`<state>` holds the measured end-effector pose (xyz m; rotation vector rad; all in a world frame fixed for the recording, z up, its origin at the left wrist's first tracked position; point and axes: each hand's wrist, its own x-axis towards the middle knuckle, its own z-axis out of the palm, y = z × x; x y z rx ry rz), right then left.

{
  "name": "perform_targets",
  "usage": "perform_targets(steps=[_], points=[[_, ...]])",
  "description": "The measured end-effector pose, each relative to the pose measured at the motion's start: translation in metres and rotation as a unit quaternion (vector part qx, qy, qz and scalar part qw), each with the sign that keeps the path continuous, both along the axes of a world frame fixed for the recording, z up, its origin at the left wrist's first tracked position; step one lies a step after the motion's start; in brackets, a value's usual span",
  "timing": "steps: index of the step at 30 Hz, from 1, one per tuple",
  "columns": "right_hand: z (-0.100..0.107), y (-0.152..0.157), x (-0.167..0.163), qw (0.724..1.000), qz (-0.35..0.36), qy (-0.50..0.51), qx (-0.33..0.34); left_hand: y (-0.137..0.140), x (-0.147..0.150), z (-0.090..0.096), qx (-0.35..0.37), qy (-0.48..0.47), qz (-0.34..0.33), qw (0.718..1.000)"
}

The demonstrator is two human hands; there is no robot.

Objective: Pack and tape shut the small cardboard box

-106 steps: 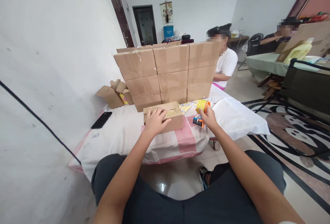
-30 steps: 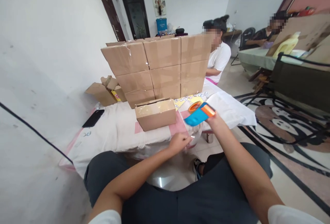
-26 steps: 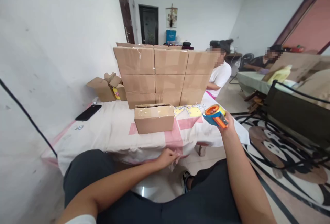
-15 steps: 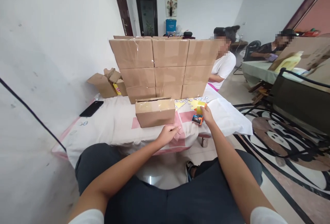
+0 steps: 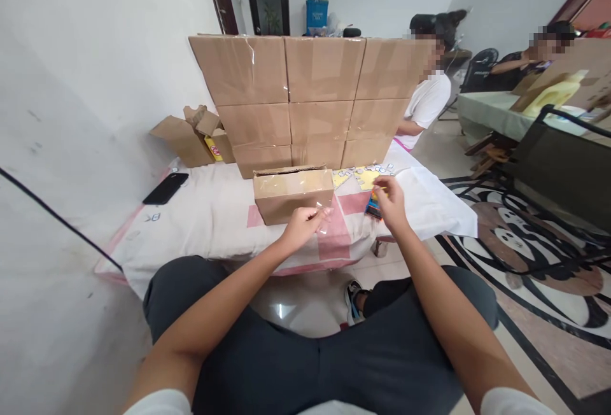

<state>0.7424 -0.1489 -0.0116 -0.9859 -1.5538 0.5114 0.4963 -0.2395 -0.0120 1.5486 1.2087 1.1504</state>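
Observation:
My left hand (image 5: pixel 301 227) is closed in a pinch at the front right corner of a small cardboard box (image 5: pixel 293 202). A shiny strip of clear tape (image 5: pixel 324 219) shows at its fingertips. The box lies on the cloth-covered table, a dark gap along its top edge. To the right, my right hand (image 5: pixel 392 202) is closed around the upper part of a tape dispenser (image 5: pixel 373 209) with blue, black and orange parts. The fingers partly hide the dispenser.
Behind the small box stands a wall of stacked taped cartons (image 5: pixel 319 77). An open carton (image 5: pixel 184 138) and a black phone (image 5: pixel 165 189) are at the left. Yellow printed sheets (image 5: pixel 367 177) lie by the stack. A person in a white shirt (image 5: pixel 432 100) sits behind it; another is farther right.
My right hand has risen slightly and turned over the dispenser, covering more of it. My left hand has moved up to the box corner, where tape now glints. The view has tilted down.

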Motion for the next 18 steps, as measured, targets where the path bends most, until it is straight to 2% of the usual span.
perform_targets(steps=[2,3,5,8,10,13,16,18], points=[[0.016,-0.023,-0.025,0.984,0.155,-0.089,0.005,-0.004,0.001,0.004,0.023,0.029,0.003,0.999],[0.023,-0.033,-0.036,0.973,0.196,-0.124,0.011,-0.005,0.001,0.006,0.042,0.050,0.001,0.998],[0.032,-0.048,-0.053,0.963,0.225,-0.147,0.015,-0.007,0.001,0.010,0.089,0.098,-0.005,0.991],[0.041,-0.056,-0.064,0.962,0.225,-0.148,0.040,-0.005,0.001,0.009,0.107,0.131,-0.009,0.986],[0.048,-0.054,-0.064,0.957,0.214,-0.171,0.092,-0.002,0.003,0.001,0.058,0.145,-0.022,0.987],[0.064,-0.050,-0.056,0.958,0.160,-0.174,0.161,-0.001,0.007,-0.020,-0.003,0.188,-0.040,0.981],[0.088,-0.045,-0.044,0.965,0.115,-0.158,0.176,-0.002,0.007,-0.029,0.019,0.232,0.006,0.973],[0.103,-0.044,-0.038,0.963,0.118,-0.170,0.173,0.000,-0.003,-0.019,0.054,0.250,0.053,0.965]])
